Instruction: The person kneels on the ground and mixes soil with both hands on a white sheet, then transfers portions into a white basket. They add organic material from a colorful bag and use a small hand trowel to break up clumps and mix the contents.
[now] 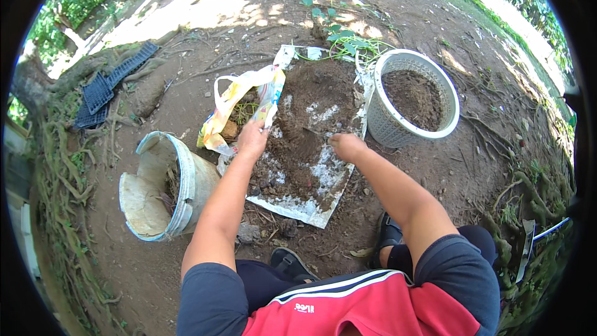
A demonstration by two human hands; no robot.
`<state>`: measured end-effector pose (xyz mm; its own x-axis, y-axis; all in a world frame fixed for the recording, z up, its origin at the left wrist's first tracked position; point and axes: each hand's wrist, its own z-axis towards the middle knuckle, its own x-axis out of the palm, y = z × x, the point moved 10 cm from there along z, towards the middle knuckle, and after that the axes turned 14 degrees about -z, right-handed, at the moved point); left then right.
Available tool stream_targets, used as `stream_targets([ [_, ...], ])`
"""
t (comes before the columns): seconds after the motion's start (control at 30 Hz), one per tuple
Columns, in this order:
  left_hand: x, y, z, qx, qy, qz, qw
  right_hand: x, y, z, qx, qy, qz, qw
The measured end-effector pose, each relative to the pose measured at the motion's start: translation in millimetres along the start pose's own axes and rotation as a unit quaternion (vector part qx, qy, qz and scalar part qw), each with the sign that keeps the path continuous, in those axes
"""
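Observation:
A white sheet (pixel 305 208) lies on the ground in front of me, spread with brown soil (pixel 320 87) and whitish patches. My left hand (pixel 252 140) is closed at the near right edge of a colourful plastic bag (pixel 214 127), which stands open with plant stems and a brown lump inside. Over the soil, my right hand (pixel 348 147) is closed around what looks like a thin dark hand tool (pixel 313 130). Its tip points left into the soil, and the fingers hide its handle.
A white perforated basket (pixel 388 115) of soil stands at the right. On the left is a broken whitish bucket (pixel 199 180) with dry matter inside. Black plastic trays (pixel 99 93) lie farther left by tree roots (pixel 62 174). A leafy vine (pixel 348 40) lies beyond the sheet.

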<state>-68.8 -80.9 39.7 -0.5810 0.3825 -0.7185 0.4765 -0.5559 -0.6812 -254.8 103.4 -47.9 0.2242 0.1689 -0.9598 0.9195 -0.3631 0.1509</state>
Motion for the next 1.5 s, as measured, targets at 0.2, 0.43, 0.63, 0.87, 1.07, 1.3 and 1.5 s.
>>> stream_targets([
  [0.2,21.9,-13.7,-31.6,-0.059,0.012,-0.023,0.998,8.8,-40.0,-71.3,0.198,0.004,0.081,0.977],
  [0.43,36.9,-71.8,-111.0,-0.040,-0.019,-0.089,0.995,-1.3,-29.5,-82.6,0.222,-0.013,0.170,0.960],
  [0.63,45.9,-148.9,-143.8,0.075,0.097,-0.105,0.987,5.3,37.4,-70.2,0.186,0.002,0.642,0.744],
  [0.87,-48.2,-148.2,-122.3,0.050,-0.072,0.221,0.971,-36.9,29.7,-72.1,0.115,-0.146,0.377,0.908],
  [1.07,-88.2,-60.4,-107.6,-0.116,-0.079,0.291,0.946,-7.3,27.2,-81.7,0.051,0.055,0.475,0.877],
  [1.3,-49.6,6.6,-91.2,-0.161,-0.066,-0.065,0.983,-83.5,24.2,-94.9,0.160,-0.179,-0.011,0.971],
  [1.5,-48.9,-1.5,-95.6,-0.130,-0.043,-0.131,0.982,-31.5,116.5,-35.1,-0.018,-0.023,0.134,0.991],
])
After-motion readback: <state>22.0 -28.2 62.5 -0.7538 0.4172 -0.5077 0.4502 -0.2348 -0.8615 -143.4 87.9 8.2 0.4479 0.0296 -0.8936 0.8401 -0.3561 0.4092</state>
